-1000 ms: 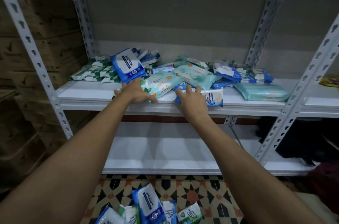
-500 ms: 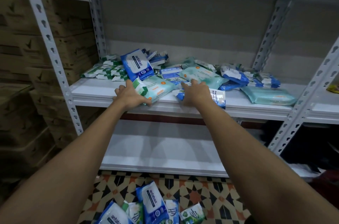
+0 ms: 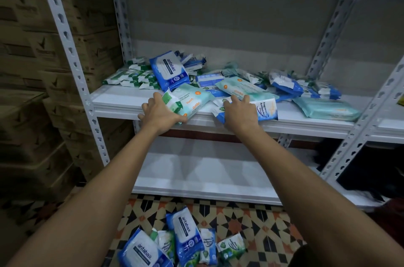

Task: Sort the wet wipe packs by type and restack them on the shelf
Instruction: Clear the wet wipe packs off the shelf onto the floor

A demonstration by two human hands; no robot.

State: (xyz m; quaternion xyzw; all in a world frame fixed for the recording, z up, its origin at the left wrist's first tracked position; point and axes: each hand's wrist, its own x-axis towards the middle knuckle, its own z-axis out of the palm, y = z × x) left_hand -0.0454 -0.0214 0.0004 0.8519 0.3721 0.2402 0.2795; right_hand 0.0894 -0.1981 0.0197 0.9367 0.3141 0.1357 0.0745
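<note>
— What carries the packs?
— A white metal shelf (image 3: 122,100), its top board heaped with wipe packs (image 3: 240,87): green-white ones at left, a blue pack (image 3: 169,70) leaning on them, a teal pack (image 3: 325,110) lying apart at right.
— Below?
— A patterned tile floor (image 3: 258,225) with more blue packs (image 3: 183,234).

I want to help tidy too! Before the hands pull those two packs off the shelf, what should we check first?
1. Left hand holds the teal pack: ok, fingers curl round its near end.
2. Right hand holds the blue-and-white pack: cannot tell, it lies over the pack.
3. Both packs near the shelf front edge: ok.
4. Nothing lies on top of the teal pack: not ok, the antabax pack leans against its far end.
5. Floor below clear: not ok, fallen packs lie there.
</note>
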